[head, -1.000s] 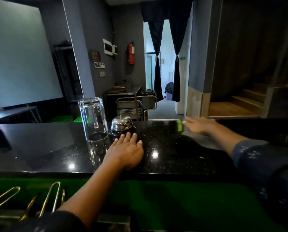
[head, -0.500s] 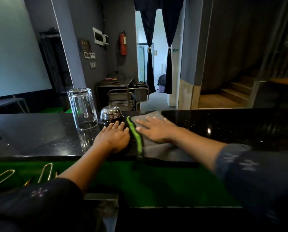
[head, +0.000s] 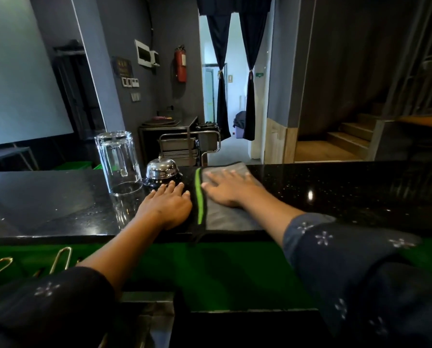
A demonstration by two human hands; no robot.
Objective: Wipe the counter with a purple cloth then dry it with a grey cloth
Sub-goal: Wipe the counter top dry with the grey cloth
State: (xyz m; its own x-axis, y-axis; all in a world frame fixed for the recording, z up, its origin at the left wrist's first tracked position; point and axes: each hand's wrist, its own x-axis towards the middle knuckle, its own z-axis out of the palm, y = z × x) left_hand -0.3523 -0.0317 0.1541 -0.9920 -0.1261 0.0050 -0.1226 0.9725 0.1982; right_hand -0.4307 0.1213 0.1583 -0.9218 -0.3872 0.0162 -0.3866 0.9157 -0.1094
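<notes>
Grey cloth (head: 231, 218), edged with a green stripe, lies flat on the black counter (head: 335, 187) just right of the service bell (head: 161, 169), its near corner drooping over the counter edge. Right hand (head: 226, 188) presses on it palm-down, fingers spread and flat — pinning, not gripping. Left hand (head: 166, 207) rests open on bare counter beside the bell, holding nothing. Judgement: cloth is light, limp, probably absorbent — best driven by flat palm pressure. An upturned glass (head: 118, 163) left of the bell is fragile.

Glossy speckled stone counter (head: 335, 192); matt grey cloth (head: 230, 217); chrome bell (head: 161, 169).
</notes>
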